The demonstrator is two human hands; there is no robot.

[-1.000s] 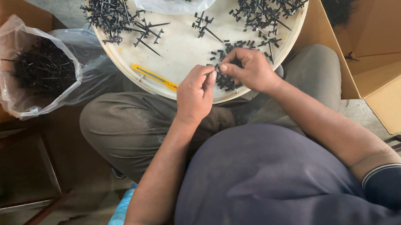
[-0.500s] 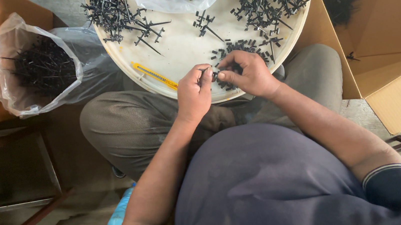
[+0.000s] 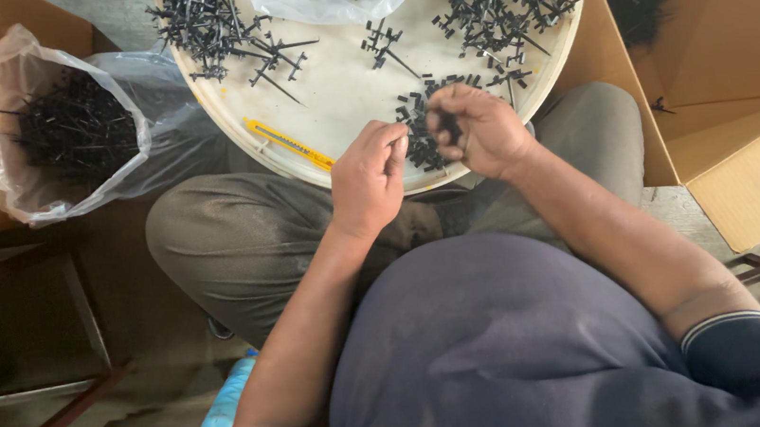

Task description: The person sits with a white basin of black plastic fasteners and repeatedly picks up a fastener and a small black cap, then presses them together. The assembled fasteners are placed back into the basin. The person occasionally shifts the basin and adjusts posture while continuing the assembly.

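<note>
Your left hand and right hand are both pinched shut on small black plastic pieces at the near rim of the round white tray; judged risk: a slipped pinch drops one off the rim into your lap.

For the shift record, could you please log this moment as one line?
left hand: pinching small black plastic part | right hand: on black parts pile | round white tray on lap

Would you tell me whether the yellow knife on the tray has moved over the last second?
No. The yellow knife lies at the same spot near the tray rim.
</note>
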